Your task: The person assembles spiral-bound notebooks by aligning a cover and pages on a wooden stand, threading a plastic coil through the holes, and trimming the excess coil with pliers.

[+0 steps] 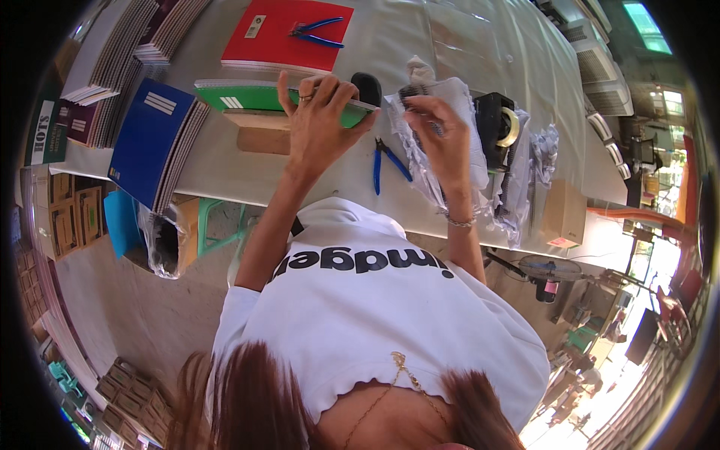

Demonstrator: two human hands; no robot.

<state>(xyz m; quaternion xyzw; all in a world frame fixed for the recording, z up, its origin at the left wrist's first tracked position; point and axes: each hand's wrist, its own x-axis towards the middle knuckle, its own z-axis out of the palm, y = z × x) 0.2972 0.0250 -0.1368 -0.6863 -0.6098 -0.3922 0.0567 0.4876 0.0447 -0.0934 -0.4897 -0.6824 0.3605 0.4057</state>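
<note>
My left hand (319, 116) is closed over a green notebook (251, 96), its fingers across the upper edge and its thumb toward the right end. The notebook rests against a wooden block (262, 139). My right hand (442, 135) hovers over crumpled white wrapping (457, 94), thumb and fingertips pinched together. Dark thin coils (412, 91) show by those fingertips; whether they are gripped is unclear. Blue-handled pliers (388, 166) lie on the table between my forearms. A rounded black object (366, 88) stands just behind the notebook's right end.
Blue-handled cutters (321, 33) lie on a red notebook stack (262, 41). Blue notebooks (154, 131) overhang the table's front edge at left. A black tape dispenser (491, 124) and a cardboard box (564, 212) stand at right. Below the edge are an open carton (187, 232) and a fan (547, 270).
</note>
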